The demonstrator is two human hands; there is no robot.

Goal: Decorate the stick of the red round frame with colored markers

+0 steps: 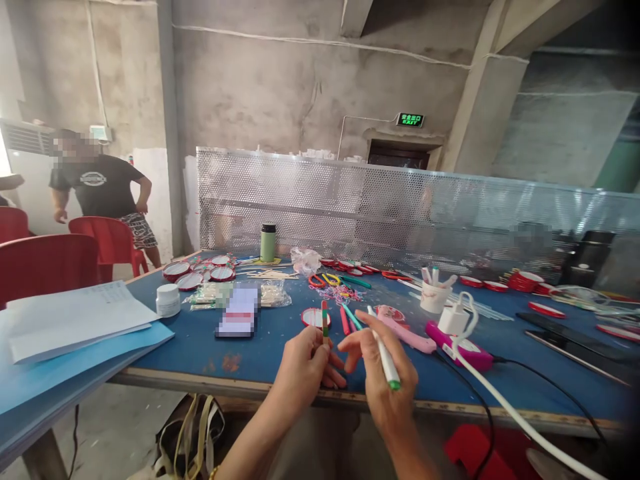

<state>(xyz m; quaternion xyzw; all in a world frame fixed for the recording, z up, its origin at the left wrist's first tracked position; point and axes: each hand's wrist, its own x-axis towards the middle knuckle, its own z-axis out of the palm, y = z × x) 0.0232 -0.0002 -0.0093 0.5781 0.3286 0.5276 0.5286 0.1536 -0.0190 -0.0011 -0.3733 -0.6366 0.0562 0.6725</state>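
Observation:
Near the table's front edge my left hand (300,367) is closed on a flat stick (325,321), held upright, with red and green bands on it. My right hand (387,387), just to the right, grips a white marker (385,357) with a green end, slanting between thumb and fingers. Its index finger is bent toward the left hand. Behind the stick lies a small round disc (310,318) with a red rim. Red and teal pens (345,321) lie behind the right hand. Beside them is a pink glue gun (410,335).
A purple power strip (467,350) with a white plug and cables lies right. A paper cup (434,297) holds pens. A phone (239,310), white jar (168,301), green bottle (268,243) and red-rimmed discs (190,280) lie left. A person (103,183) stands beyond red chairs.

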